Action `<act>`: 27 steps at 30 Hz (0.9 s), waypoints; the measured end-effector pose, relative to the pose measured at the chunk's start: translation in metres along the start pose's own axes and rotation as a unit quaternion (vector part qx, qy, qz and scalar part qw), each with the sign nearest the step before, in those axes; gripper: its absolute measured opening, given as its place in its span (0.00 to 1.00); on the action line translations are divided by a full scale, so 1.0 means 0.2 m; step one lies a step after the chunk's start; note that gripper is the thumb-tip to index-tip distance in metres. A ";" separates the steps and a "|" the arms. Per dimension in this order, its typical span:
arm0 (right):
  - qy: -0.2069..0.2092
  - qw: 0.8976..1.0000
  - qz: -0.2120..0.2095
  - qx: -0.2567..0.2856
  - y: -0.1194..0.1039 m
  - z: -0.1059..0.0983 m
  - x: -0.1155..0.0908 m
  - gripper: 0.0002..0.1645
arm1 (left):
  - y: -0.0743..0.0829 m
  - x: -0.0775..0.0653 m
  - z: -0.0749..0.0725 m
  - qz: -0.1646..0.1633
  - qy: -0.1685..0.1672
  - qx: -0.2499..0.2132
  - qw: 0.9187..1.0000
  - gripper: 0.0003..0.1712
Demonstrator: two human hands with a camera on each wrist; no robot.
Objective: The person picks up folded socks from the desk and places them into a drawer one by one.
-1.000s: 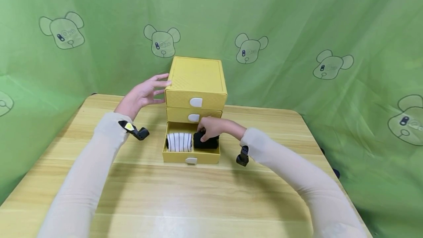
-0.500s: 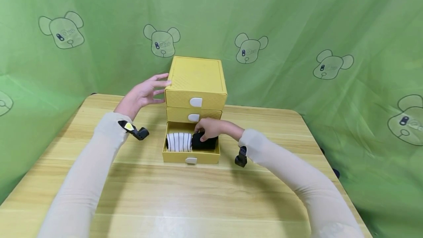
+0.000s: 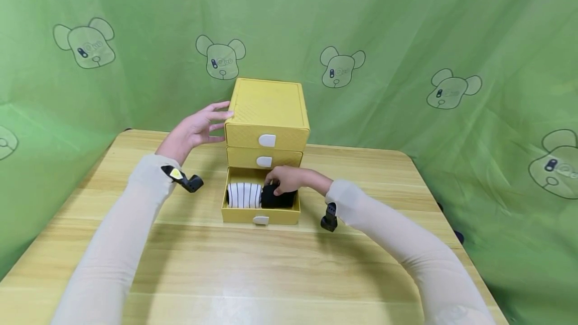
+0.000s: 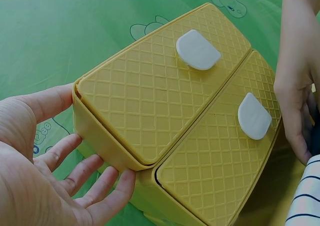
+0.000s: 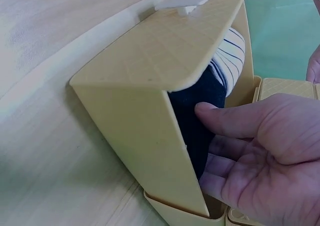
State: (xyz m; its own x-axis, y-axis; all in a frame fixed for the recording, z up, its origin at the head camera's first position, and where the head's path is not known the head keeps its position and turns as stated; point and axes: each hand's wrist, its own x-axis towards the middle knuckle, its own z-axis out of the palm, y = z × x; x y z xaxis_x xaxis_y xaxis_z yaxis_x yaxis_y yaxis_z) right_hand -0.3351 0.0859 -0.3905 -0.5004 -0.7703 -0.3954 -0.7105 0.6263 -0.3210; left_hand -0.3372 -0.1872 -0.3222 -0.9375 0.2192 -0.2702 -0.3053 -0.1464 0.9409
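A yellow cabinet (image 3: 269, 104) of stacked drawers stands on the table, its bottom drawer (image 3: 239, 216) pulled out. Inside that drawer a white rolled cloth with dark stripes (image 3: 244, 195) lies at the left, and a black rolled cloth (image 3: 276, 200) sits right beside it. My right hand (image 3: 289, 179) reaches in from the right and holds the black roll, thumb on its near side, fingers around the far side; the right wrist view shows the thumb (image 5: 227, 120) pressing it. My left hand (image 3: 195, 128) rests its spread fingers against the cabinet's left side near the top.
Two closed drawers with white tabs (image 3: 267, 140) sit above the pulled-out one. The wooden table (image 3: 217, 270) extends around the cabinet. A green curtain (image 3: 289, 19) with bear outlines hangs behind and at both sides.
My right hand has shifted the black roll slightly left and down, until it lies against the striped roll. My left hand has stayed at the cabinet's side.
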 end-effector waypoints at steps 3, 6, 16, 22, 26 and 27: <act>0.000 1.000 -0.003 -0.003 0.00 0.00 0.00 0.22 | 0.00 0.00 0.00 -0.001 0.001 0.002 1.000 0.42; 0.003 1.000 -0.005 -0.006 0.01 0.00 0.00 0.22 | 0.00 0.01 0.00 -0.001 0.001 0.003 1.000 0.42; 0.037 0.999 -0.012 0.013 -0.02 -0.03 -0.05 0.22 | -0.01 0.00 0.00 -0.001 -0.001 0.002 1.000 0.42; 0.089 0.986 -0.058 0.129 -0.08 -0.06 -0.14 0.20 | -0.01 -0.01 -0.01 0.005 -0.009 0.015 1.000 0.42; 0.048 0.956 -0.088 0.275 -0.13 -0.02 -0.19 0.21 | -0.01 -0.01 -0.01 0.008 -0.010 0.018 1.000 0.41; 0.029 0.947 -0.091 0.308 -0.14 0.00 -0.20 0.22 | -0.01 -0.01 -0.01 0.008 -0.011 0.017 1.000 0.41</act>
State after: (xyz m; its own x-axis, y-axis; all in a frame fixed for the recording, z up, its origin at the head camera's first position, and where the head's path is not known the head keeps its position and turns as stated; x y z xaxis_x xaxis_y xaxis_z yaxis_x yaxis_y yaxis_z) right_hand -0.2946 0.0995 -0.3645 -0.4361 -0.8663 -0.2436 -0.3735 0.4206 -0.8268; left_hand -0.3356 -0.1897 -0.3246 -0.9385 0.2377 -0.2506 -0.2838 -0.1168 0.9518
